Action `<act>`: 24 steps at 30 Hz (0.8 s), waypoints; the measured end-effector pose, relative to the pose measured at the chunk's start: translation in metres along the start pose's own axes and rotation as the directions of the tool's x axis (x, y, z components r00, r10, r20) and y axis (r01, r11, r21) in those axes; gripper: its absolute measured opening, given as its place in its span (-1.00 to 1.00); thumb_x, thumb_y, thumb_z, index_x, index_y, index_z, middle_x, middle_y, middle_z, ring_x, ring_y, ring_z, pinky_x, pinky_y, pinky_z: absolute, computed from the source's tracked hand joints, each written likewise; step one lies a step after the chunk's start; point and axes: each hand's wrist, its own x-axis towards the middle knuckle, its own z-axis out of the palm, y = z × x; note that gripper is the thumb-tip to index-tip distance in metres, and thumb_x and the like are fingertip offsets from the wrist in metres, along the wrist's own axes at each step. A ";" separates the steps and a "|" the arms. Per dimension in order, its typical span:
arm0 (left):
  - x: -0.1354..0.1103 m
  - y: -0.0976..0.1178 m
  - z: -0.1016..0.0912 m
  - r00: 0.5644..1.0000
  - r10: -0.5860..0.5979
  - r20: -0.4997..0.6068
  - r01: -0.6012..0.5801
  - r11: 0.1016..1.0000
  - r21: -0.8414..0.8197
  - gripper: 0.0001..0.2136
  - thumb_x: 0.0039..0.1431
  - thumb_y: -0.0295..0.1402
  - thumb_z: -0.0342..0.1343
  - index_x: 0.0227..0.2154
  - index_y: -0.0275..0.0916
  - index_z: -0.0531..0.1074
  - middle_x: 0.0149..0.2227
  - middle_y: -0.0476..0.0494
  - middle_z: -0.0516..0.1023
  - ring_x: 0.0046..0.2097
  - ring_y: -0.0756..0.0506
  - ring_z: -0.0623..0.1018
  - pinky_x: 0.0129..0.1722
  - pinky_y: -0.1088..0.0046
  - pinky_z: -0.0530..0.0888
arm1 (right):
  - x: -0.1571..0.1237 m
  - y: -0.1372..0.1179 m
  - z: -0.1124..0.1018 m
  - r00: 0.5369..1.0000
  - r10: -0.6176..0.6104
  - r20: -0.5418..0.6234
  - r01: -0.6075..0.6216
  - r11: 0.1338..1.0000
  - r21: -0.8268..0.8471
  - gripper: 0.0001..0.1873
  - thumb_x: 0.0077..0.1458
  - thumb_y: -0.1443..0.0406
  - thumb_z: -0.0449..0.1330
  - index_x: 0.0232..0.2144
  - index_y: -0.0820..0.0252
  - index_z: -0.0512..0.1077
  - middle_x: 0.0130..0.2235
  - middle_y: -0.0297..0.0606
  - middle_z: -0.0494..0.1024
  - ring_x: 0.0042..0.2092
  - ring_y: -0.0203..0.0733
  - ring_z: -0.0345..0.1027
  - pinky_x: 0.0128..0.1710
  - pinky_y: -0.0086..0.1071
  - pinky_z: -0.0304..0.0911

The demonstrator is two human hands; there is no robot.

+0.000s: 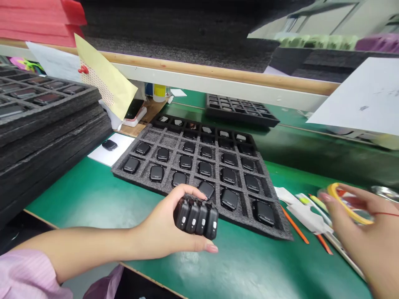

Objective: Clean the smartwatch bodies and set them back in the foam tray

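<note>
My left hand (170,226) grips a row of several small black watch bodies (196,218) side by side, thumb below and fingers over the top, at the near edge of a black foam tray (146,185). The tray's square pockets hold several more black watch bodies (229,198). My right hand (364,232) is at the right edge, blurred by motion, fingers curled around a yellow tape roll (349,203).
A tall stack of black foam trays (46,137) stands at the left. A second tray (240,110) lies at the back. One loose watch body (109,145) rests on a white sheet. Orange pencils (294,226) and white paper scraps lie on the green mat (249,265).
</note>
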 end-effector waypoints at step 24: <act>0.009 -0.006 -0.007 0.980 -0.044 0.196 0.085 0.975 -0.206 -0.44 0.22 0.15 0.10 0.03 -0.24 0.36 -0.22 -0.12 0.44 -0.34 0.02 0.44 -0.38 0.50 0.33 | -0.058 -0.189 0.011 0.873 -0.484 0.064 0.171 0.426 0.889 0.02 -0.03 0.41 0.33 0.40 -0.06 0.00 0.21 -0.16 0.46 0.05 -0.04 0.55 0.26 -0.01 0.33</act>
